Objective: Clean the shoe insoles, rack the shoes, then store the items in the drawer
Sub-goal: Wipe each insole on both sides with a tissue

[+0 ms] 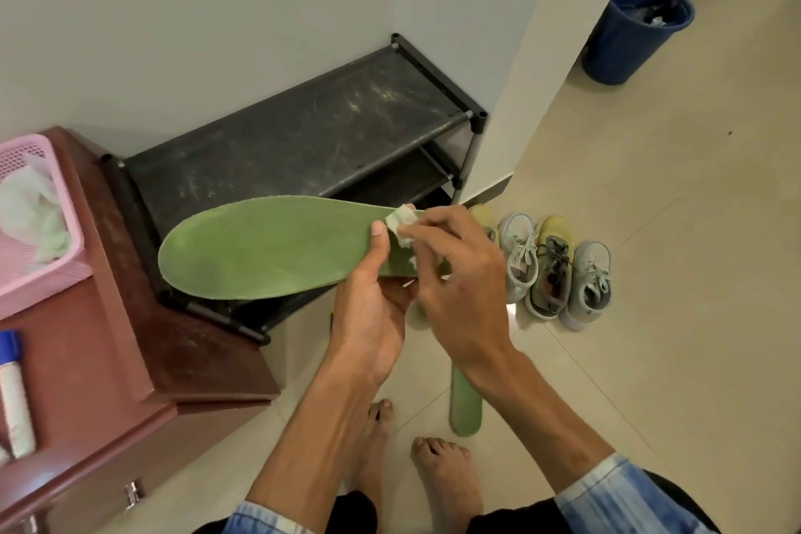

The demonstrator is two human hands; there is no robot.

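I see a pale wall, a beige tiled floor and a blue bin near the far wall.

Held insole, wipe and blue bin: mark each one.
Held insole (pixel 268 247): head view, middle of its green face.
Wipe (pixel 399 221): head view, exposed top of the white wad.
Blue bin (pixel 624 43): head view, outer wall below the rim.

faded blue sleeves, bare feet
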